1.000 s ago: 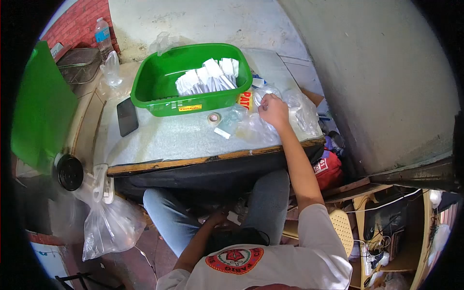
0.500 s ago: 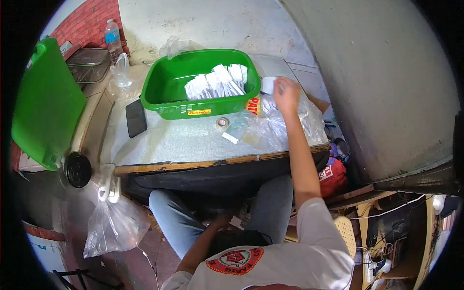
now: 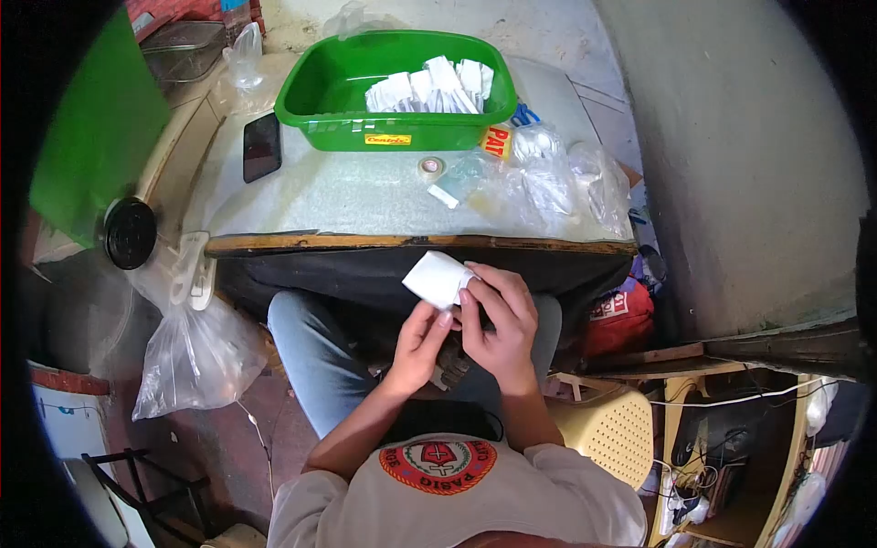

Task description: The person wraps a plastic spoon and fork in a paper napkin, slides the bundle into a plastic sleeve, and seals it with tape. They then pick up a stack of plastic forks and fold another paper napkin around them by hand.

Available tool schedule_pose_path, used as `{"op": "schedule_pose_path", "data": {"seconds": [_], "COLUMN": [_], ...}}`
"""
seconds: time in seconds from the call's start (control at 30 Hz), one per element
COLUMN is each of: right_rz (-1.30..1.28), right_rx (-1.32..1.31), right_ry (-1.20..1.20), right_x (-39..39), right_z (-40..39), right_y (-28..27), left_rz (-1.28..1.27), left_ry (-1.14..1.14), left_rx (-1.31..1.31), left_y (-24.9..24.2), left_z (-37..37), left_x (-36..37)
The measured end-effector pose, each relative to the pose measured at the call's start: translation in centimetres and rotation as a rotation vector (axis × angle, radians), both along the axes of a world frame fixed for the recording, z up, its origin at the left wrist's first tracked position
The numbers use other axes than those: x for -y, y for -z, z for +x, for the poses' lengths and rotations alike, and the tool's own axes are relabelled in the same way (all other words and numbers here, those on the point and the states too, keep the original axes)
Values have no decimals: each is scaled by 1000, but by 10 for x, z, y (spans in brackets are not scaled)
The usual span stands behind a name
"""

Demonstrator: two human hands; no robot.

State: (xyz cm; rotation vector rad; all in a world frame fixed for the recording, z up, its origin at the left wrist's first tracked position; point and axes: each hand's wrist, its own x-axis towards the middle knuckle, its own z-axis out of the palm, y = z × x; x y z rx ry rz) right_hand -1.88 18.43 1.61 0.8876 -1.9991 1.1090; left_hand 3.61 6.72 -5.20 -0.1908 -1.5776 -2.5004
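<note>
A white, flat, folded paper-like piece (image 3: 433,279) is held up over my lap, just in front of the table edge. My right hand (image 3: 502,320) grips its right side between thumb and fingers. At its lower edge, my left hand (image 3: 418,349) pinches with thumb and fingertips; the other left fingers are partly hidden. On the table, a green basin (image 3: 315,135) contains several white folded pieces (image 3: 438,89) lying in an overlapping row.
A phone (image 3: 262,148) lies left of the basin. A tape roll (image 3: 430,168), a small white strip (image 3: 443,196), clear plastic bags (image 3: 548,178) and blue-handled scissors (image 3: 523,115) are in front and to the right. A plastic bag (image 3: 201,356) hangs at the table's left.
My right hand has come back from beside the basin to my lap with the white piece. My left hand has risen from my lap to meet it. The view has tilted down.
</note>
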Motion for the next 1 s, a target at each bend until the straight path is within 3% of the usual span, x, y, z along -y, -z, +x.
{"op": "schedule_pose_path", "data": {"seconds": [0.1, 0.17, 0.2, 0.47, 0.63, 0.83, 0.9, 0.97, 1.0], "right_rz": [69, 120, 147, 257, 307, 90, 57, 38, -18], "right_rx": [-27, -41, -52, -121, -103, 171, 219, 342, 540], "right_ry": [25, 50, 44, -35, -135, -314, -263, -322, -307], "right_x": [-4, -7, -7, -3, 4, 4, 3, -1, -2], "right_z": [7, 11, 13, 22, 24, 9, 5, 4, 9], "right_y": [2, 4, 4, 11, 11, 10, 12, 6, 3], "left_rz": [72, -99, 10, 189, 144, 88, -128, -162, -269], "left_ry": [-96, -252, -226, -236, -216, -114, -34, -11, 29], "left_rx": [-30, -38, -3, 53, 55, 39, 20, 26, -14], "left_y": [-9, -5, -12, -33, -39, -35, -35, -34, -30], "left_z": [3, 1, 3, 2, 4, 2, 4, 4, 4], "left_x": [-2, -1, 0, 20, 26, 41, 44, 46, 51]}}
